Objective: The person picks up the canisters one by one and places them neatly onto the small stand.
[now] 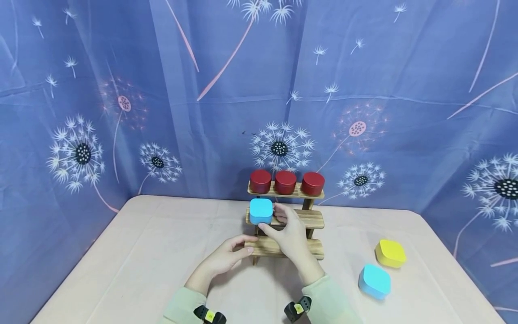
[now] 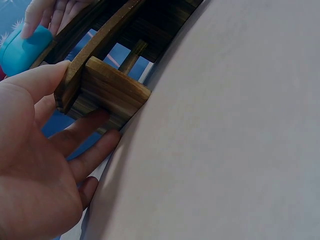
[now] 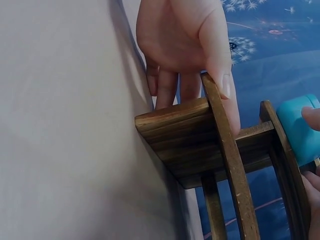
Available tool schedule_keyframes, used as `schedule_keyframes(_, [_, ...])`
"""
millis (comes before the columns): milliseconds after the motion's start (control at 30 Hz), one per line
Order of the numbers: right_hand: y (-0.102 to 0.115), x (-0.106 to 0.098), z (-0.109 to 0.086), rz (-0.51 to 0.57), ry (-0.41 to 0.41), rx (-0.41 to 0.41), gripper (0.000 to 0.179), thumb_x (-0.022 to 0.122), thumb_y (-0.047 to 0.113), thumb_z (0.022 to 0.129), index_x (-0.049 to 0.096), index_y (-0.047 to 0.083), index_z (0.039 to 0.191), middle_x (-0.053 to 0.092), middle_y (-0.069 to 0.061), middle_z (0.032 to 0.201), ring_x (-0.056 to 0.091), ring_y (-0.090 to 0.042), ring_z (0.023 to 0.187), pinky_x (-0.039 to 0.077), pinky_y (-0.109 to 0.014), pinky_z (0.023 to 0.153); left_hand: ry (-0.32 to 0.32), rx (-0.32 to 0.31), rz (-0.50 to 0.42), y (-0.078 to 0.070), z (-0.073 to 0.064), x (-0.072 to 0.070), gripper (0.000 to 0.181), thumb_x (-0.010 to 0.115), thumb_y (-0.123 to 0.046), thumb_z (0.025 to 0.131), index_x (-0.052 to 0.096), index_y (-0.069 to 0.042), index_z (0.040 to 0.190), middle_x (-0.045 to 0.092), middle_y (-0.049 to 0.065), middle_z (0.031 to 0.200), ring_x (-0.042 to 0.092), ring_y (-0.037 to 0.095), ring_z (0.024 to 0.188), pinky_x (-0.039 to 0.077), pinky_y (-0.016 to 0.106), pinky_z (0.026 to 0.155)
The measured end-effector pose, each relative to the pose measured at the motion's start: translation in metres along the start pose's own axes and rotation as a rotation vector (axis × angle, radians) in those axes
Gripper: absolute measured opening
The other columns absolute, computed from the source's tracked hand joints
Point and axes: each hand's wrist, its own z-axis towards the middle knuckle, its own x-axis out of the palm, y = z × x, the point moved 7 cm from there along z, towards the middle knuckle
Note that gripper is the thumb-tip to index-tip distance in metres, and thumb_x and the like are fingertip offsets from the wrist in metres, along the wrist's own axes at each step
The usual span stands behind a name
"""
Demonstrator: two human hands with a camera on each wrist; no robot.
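Note:
A three-tier wooden display stand (image 1: 311, 219) stands near the back of the table. My right hand (image 1: 292, 234) holds a light blue rounded-square box (image 1: 261, 211) at the left end of the middle tier, thumb at its front and fingers at its right side. At the left end of the bottom tier (image 1: 269, 246), my left hand (image 1: 222, 258) grips the stand. The left wrist view has the left thumb (image 2: 45, 80) at the shelf's edge and other fingers beside the end support. Three round red tins (image 1: 285, 182) sit in a row on the top tier.
To the right on the table lie a yellow rounded-square box (image 1: 390, 253) and, nearer me, a second light blue box (image 1: 375, 281). A pale cloth covers the table (image 1: 162, 252). Blue dandelion-print curtain (image 1: 226, 126) hangs behind and along both sides.

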Motion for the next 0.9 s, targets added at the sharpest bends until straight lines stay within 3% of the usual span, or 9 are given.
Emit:
schedule_keyframes(200, [-0.003, -0.002, -0.001, 0.051, 0.008, -0.038, 0.063, 0.083, 0.022, 0.072, 0.055, 0.007, 0.126, 0.061, -0.009, 0.12, 0.063, -0.024, 0.105, 0.051, -0.036, 0.091, -0.007, 0.004, 0.001, 0.0, 0.0, 0.0, 0.04, 0.056, -0.023, 0.095, 0.052, -0.007, 0.132, 0.057, 0.008, 0.097, 0.031, 0.005, 0.045, 0.03, 0.02, 0.043])
schedule_keyframes(433, [-0.002, -0.011, -0.004, 0.21, 0.01, -0.018, 0.063, 0.081, 0.004, 0.072, 0.053, 0.001, 0.128, 0.06, -0.018, 0.121, 0.061, -0.031, 0.11, 0.047, -0.036, 0.097, -0.01, -0.005, 0.014, 0.004, 0.001, -0.001, 0.039, 0.056, -0.024, 0.095, 0.053, -0.008, 0.131, 0.057, 0.007, 0.096, 0.032, 0.005, 0.046, 0.03, 0.019, 0.044])
schedule_keyframes(667, [0.027, -0.03, -0.014, 0.205, 0.003, -0.064, 0.057, 0.077, -0.004, 0.073, 0.052, -0.011, 0.124, 0.058, -0.028, 0.115, 0.059, -0.041, 0.107, 0.046, -0.044, 0.095, -0.02, -0.011, 0.017, 0.004, 0.001, -0.001, 0.039, 0.057, -0.024, 0.095, 0.054, -0.009, 0.13, 0.057, 0.008, 0.098, 0.034, 0.006, 0.048, 0.031, 0.019, 0.046])
schedule_keyframes(900, [0.026, -0.042, -0.019, 0.177, -0.028, -0.113, 0.052, 0.076, -0.004, 0.073, 0.055, -0.011, 0.12, 0.059, -0.025, 0.113, 0.059, -0.041, 0.104, 0.048, -0.039, 0.094, -0.031, -0.008, 0.025, 0.002, 0.001, -0.001, 0.039, 0.057, -0.023, 0.095, 0.054, -0.008, 0.131, 0.056, 0.011, 0.104, 0.044, 0.011, 0.065, 0.035, 0.02, 0.05])
